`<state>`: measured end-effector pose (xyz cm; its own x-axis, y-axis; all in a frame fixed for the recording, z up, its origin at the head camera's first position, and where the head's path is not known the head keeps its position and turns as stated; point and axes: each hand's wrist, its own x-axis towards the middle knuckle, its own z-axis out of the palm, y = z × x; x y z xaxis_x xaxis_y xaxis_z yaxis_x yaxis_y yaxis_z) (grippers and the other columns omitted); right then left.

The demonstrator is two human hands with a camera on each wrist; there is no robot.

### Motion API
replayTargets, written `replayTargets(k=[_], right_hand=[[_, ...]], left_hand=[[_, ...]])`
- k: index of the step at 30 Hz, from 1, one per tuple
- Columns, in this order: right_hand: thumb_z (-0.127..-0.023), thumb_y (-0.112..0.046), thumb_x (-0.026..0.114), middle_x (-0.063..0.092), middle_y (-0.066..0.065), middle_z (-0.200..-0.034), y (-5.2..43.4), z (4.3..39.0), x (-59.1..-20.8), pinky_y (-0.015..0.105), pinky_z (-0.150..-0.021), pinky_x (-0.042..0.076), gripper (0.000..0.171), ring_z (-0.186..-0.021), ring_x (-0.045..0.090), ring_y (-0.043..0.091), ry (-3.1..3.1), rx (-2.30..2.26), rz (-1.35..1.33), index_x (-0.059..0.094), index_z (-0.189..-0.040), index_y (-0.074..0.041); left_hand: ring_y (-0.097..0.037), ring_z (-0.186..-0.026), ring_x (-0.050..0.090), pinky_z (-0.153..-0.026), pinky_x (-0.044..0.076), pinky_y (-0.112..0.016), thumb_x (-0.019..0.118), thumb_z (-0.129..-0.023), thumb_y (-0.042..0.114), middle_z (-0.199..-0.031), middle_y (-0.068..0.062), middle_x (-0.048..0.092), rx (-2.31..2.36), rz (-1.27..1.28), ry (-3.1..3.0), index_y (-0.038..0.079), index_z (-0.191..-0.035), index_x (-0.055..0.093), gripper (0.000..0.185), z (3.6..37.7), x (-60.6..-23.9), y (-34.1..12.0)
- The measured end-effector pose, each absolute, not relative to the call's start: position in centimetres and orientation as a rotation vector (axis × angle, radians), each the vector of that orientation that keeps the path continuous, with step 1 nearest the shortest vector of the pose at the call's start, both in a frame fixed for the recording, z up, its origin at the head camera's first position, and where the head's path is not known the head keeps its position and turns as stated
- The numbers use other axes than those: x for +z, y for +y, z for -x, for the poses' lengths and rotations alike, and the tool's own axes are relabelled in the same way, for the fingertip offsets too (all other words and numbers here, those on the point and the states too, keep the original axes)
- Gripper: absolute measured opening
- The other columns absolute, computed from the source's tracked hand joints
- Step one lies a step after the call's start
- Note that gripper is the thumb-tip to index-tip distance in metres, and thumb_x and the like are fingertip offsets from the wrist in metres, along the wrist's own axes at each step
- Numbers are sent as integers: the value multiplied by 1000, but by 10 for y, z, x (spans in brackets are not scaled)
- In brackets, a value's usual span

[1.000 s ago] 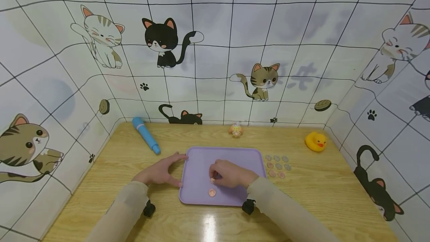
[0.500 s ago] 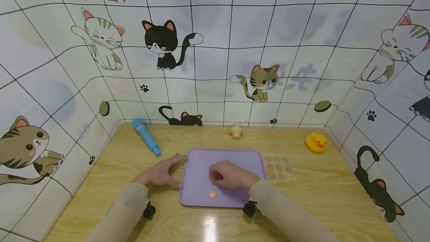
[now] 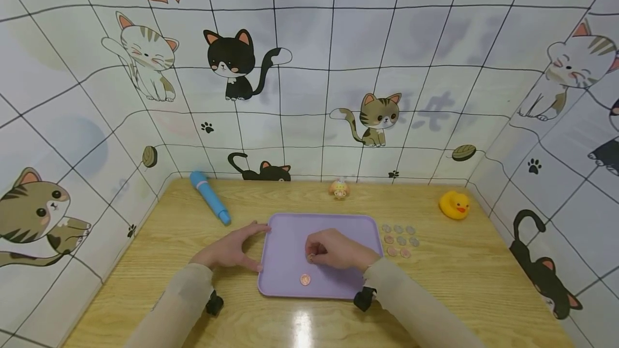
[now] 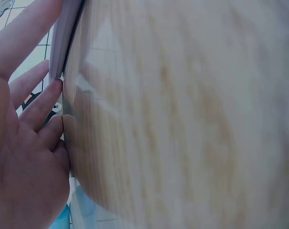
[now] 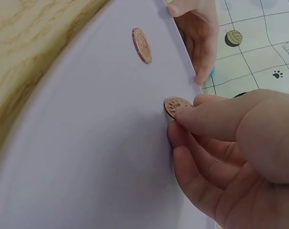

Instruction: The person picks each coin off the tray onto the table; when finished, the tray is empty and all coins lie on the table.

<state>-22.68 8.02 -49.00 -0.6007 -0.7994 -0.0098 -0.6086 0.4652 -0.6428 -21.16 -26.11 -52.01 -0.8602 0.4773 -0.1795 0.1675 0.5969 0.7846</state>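
A lilac tray (image 3: pixel 285 238) lies on the wooden table (image 3: pixel 145 262). My right hand (image 3: pixel 333 251) hovers over the tray's middle and pinches a copper coin (image 5: pixel 175 106) (image 3: pixel 311 257) between thumb and fingertips, its edge close to the tray floor (image 5: pixel 87 143). A second copper coin (image 3: pixel 304 279) (image 5: pixel 141 45) lies flat on the tray near the front edge. My left hand (image 3: pixel 232 248) rests on the table with straight fingers against the tray's left rim (image 4: pixel 63 43).
Several coins (image 3: pixel 399 240) lie in rows right of the tray. A blue pen-shaped toy (image 3: pixel 209 203) lies at the back left, a small pink toy (image 3: pixel 340 188) at the back middle, a yellow rubber duck (image 3: pixel 454 204) at the back right. Cat-patterned walls enclose the table.
My right hand has shifted slightly to the right over the tray, still holding the coin. The left hand and the flat coin have stayed put.
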Motion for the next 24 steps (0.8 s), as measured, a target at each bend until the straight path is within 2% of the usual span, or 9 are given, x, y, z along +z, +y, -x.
replayTargets(k=[6, 16, 24], right_hand=[[-97, -8, 77, 72, 0, -89, 87, 228, -493, 23, -78, 55, 6, -83, 65, 8, 2400, -936, 1206, 72, -94, -12], [-96, -15, 79, 71, -9, -90, 101, 232, -498, 26, -80, 56, 4, -86, 64, 4, 2418, -962, 1108, 75, -96, -16], [-97, -15, 77, 73, -4, -93, 114, 229, -489, 28, -82, 57, 5, -89, 68, 11, 2426, -992, 1053, 74, -98, -11]], left_hand=[[-40, -162, 2, -125, 10, -70, 97, -74, 40, -175, -10, 20, 1157, -523, 2441, 30, -159, 45, 100, 211, -520, -262], [-40, -162, 1, -125, 9, -70, 97, -75, 39, -175, -11, 19, 1159, -532, 2438, 30, -160, 44, 100, 212, -521, -262], [-40, -162, 2, -125, 9, -70, 97, -74, 40, -175, -9, 21, 1163, -532, 2444, 32, -158, 45, 99, 213, -523, -263]])
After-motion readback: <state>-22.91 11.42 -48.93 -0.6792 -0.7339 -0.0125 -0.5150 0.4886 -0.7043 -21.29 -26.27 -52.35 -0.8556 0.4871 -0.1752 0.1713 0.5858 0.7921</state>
